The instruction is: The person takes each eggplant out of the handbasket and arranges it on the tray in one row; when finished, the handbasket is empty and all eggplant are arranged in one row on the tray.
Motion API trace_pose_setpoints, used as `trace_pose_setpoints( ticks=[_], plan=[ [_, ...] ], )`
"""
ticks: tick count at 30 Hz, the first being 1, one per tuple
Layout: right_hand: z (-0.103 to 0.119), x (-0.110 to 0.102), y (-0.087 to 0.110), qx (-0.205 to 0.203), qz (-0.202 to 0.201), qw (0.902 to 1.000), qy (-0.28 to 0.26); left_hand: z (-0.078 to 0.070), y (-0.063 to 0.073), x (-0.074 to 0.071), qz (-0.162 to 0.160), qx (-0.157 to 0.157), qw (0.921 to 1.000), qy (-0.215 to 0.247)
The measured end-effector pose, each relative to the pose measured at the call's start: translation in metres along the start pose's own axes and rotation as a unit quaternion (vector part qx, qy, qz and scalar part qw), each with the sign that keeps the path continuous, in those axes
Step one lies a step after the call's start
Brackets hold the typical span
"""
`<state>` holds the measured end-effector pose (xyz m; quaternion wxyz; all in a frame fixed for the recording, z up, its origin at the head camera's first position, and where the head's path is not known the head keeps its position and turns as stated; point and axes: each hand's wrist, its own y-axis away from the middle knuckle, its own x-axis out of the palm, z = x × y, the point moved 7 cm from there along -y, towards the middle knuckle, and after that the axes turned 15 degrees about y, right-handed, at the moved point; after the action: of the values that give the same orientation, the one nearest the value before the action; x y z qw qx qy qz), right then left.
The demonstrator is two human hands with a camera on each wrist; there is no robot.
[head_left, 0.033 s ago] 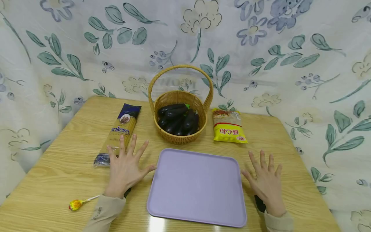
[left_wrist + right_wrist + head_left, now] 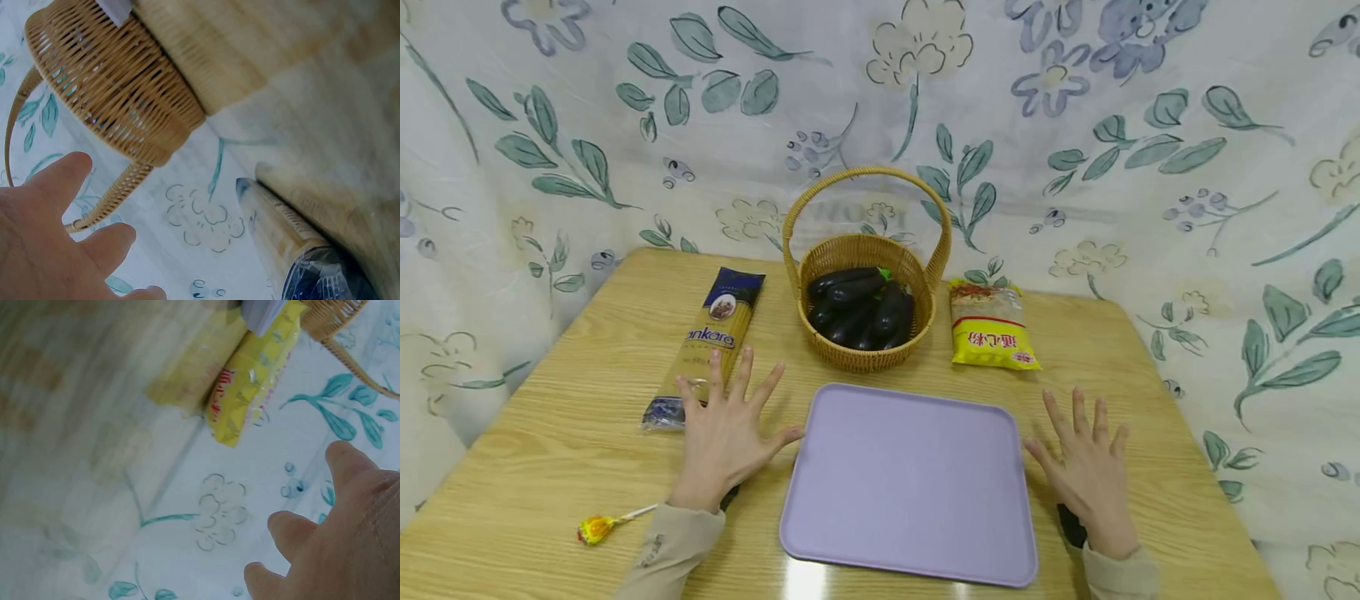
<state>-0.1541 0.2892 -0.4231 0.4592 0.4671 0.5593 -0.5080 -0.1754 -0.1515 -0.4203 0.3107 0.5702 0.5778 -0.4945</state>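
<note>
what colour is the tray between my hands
The tray is pale purple, best seen in the head view.

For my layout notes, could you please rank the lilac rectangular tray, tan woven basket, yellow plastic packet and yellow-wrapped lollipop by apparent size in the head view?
Largest to smallest:
Lilac rectangular tray
Tan woven basket
Yellow plastic packet
Yellow-wrapped lollipop
The tray's nearness to the camera may exaggerate its lead.

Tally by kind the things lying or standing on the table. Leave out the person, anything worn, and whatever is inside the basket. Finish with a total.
Food packets: 2 (long pasta packet, yellow packet)
Wicker basket: 1
Purple tray: 1
Lollipop: 1
Total: 5
</note>
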Motion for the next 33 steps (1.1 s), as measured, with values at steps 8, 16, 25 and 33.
trace_pose_setpoints(
  ticks=[8,16,25,33],
  plan=[
    [-0.002,-0.001,-0.005,0.008,0.006,0.9996,-0.028,0.009,0.001,-0.005,-0.009,-0.008,0.9999,0.004],
    [-0.009,-0.002,-0.002,0.033,-0.016,0.9967,-0.073,0.001,0.001,0.006,0.041,0.017,0.9921,0.118],
    [0.002,0.0,-0.003,0.007,-0.065,0.9934,-0.093,-0.021,-0.04,0.011,0.081,0.012,0.9188,0.386],
    [0.001,0.002,-0.008,0.003,-0.07,0.9927,-0.098,-0.024,-0.089,0.016,0.035,0.003,0.9015,0.431]
  ],
)
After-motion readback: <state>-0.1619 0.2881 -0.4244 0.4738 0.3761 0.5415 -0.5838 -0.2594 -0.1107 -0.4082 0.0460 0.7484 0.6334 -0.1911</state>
